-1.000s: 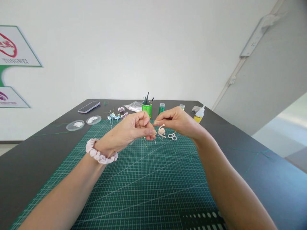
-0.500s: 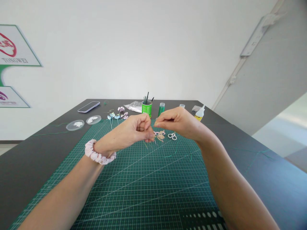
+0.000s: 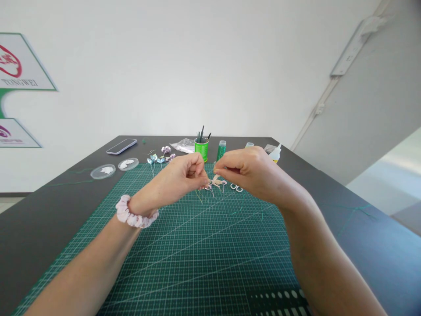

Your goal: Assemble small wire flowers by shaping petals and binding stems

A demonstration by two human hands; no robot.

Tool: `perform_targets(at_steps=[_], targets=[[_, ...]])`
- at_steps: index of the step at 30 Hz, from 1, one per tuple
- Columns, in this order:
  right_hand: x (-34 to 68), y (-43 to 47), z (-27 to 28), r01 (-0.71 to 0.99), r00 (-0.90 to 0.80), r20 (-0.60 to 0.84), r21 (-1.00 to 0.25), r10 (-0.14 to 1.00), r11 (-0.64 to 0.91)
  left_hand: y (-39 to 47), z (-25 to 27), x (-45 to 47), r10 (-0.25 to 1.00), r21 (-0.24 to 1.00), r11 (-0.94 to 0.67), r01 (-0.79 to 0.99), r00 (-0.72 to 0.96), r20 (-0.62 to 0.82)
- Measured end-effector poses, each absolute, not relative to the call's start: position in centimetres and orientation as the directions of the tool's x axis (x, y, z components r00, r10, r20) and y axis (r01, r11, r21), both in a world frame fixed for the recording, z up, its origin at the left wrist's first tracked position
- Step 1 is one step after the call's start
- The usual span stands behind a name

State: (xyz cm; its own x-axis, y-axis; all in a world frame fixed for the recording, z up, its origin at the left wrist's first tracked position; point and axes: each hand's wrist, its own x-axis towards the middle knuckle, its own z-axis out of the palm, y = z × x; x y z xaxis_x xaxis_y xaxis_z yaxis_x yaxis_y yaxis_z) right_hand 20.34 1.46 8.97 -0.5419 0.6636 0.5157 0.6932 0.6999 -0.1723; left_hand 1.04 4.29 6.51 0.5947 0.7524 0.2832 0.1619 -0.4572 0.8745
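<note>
Over the cutting mat, my left hand [image 3: 188, 174] is closed in a pinch at the base of a small beige wire-stemmed flower [image 3: 216, 180]. My right hand [image 3: 245, 171] arches over from the other side, thumb and forefinger pressed together just above a petal; anything between those fingertips is too small to make out. Pinkish petal loops [image 3: 224, 182] and thin wire ends show behind and below the flower, partly hidden by my fingers. White-handled scissors [image 3: 236, 188] lie beside my right hand, their blades hidden behind it.
A green cutting mat [image 3: 197, 245] covers much of the dark table. Farther back are a green can of tools [image 3: 201, 149], a green tube [image 3: 221, 150], a glue bottle [image 3: 275, 153], blue flowers [image 3: 156, 159], two shallow dishes [image 3: 103, 171] and a phone [image 3: 121, 146]. A stencil [image 3: 276, 302] lies in front.
My left fingertips and the beige flower have risen slightly and shifted left. My right hand has turned and come nearer the flower, covering more of the scissors and glue bottle.
</note>
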Motion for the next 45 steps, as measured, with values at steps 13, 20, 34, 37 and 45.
perform_targets(at_steps=[13,20,34,37,45], targets=[[20.4,0.8,9.3,0.689,-0.558,0.531,-0.131,0.638,0.712,4.6,6.5,0.8,0.778,0.801,-0.531,0.276,0.533,0.333],[20.2,0.4,9.2,0.699,-0.564,0.516,-0.119,0.645,0.706,4.6,6.7,0.8,0.801,0.795,-0.540,0.277,0.458,0.385],[19.9,0.2,9.0,0.700,-0.569,0.463,-0.162,0.680,0.696,4.1,7.2,1.4,0.837,0.875,-0.480,0.069,0.335,0.433],[20.0,0.3,8.9,0.700,-0.566,0.463,-0.168,0.683,0.694,4.2,7.0,1.4,0.840,0.889,-0.457,-0.010,0.323,0.436],[20.0,0.6,8.5,0.692,-0.564,0.472,-0.177,0.677,0.700,4.0,7.0,1.6,0.856,0.912,-0.377,-0.159,0.317,0.409]])
